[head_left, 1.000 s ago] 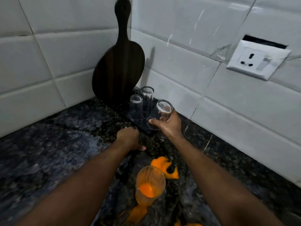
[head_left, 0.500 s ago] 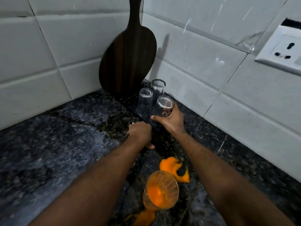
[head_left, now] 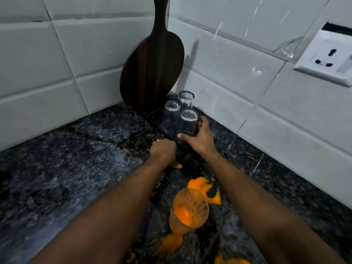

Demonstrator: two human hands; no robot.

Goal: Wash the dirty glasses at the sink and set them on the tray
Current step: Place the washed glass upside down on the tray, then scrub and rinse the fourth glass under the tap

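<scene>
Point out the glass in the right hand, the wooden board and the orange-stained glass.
held glass (head_left: 187, 125): head view, middle of its side wall.
wooden board (head_left: 152, 73): head view, centre of the round blade.
orange-stained glass (head_left: 188, 211): head view, inside of its bowl.

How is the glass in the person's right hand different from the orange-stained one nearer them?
The held glass is clear and turned base-up; the orange glass stands mouth-up, coated orange. The right hand grips the held glass, while nothing touches the orange glass. The held glass sits beside two other upturned glasses; the orange glass stands alone amid orange spills. Both are see-through glasses.
</scene>
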